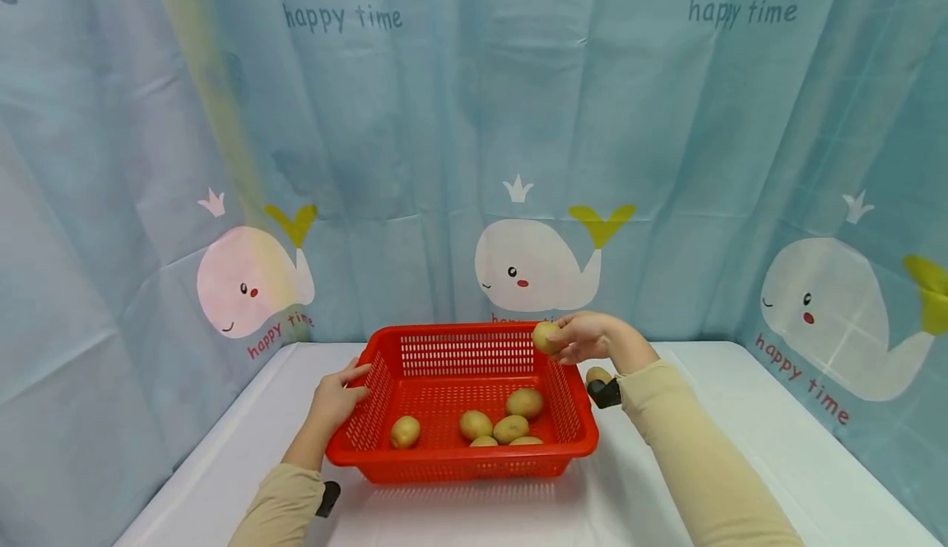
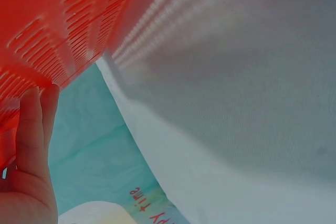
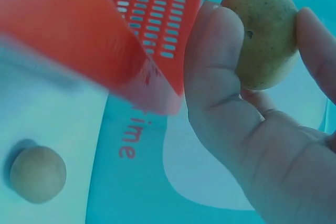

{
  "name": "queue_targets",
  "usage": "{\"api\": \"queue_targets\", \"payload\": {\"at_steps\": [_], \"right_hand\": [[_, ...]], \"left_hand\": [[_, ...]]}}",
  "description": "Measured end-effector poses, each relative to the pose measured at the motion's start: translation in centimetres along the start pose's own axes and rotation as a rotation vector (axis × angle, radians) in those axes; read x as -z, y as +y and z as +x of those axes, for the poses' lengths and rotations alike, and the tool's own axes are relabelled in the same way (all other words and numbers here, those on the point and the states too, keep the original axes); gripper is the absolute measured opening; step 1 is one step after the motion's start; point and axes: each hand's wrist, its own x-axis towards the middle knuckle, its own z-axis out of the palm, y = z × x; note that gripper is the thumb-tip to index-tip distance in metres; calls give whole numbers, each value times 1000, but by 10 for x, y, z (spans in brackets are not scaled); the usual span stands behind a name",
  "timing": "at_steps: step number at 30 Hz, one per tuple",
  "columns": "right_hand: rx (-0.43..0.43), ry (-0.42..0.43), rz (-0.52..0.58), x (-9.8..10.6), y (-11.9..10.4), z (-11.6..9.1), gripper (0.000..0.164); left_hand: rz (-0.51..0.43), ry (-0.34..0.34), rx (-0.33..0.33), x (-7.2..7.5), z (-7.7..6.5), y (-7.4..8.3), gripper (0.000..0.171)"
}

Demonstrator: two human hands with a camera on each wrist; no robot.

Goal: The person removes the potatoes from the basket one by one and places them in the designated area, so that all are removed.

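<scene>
A red plastic basket [image 1: 459, 463] with slotted walls stands on the table and holds several potatoes [image 1: 511, 429]. At its left side my left hand [image 1: 336, 399] grips the rim; in the left wrist view two fingers [image 2: 30, 129] lie against the outer wall, while the rest of the grip is partly hidden. My right hand [image 1: 592, 337] pinches a potato [image 3: 262, 35] between thumb and fingers, raised over the basket's back right corner. Outside the basket, on the right, another potato [image 3: 38, 174] lies on the table, partly covered by the right wrist in the head view.
The white table [image 1: 711, 399] reaches up to a light blue curtain [image 1: 444, 119] printed with whales, which hangs behind it and along both sides. Inside the basket, one potato [image 1: 405, 432] lies apart at the left, with the others grouped toward the right.
</scene>
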Motion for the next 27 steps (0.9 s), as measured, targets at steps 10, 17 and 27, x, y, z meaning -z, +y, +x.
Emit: {"api": "queue_targets", "payload": {"at_steps": [10,17,27], "right_hand": [[12,-20,-18,14,4,-8,44],[31,-5,-34,30,8,-19,52],[30,52,-9,46,19,-30,45]], "left_hand": [[14,-2,-13,2,3,-4,49],[-2,-12,-12,-1,2,-2,48],[14,-15,-53,1,4,-5,48]]}}
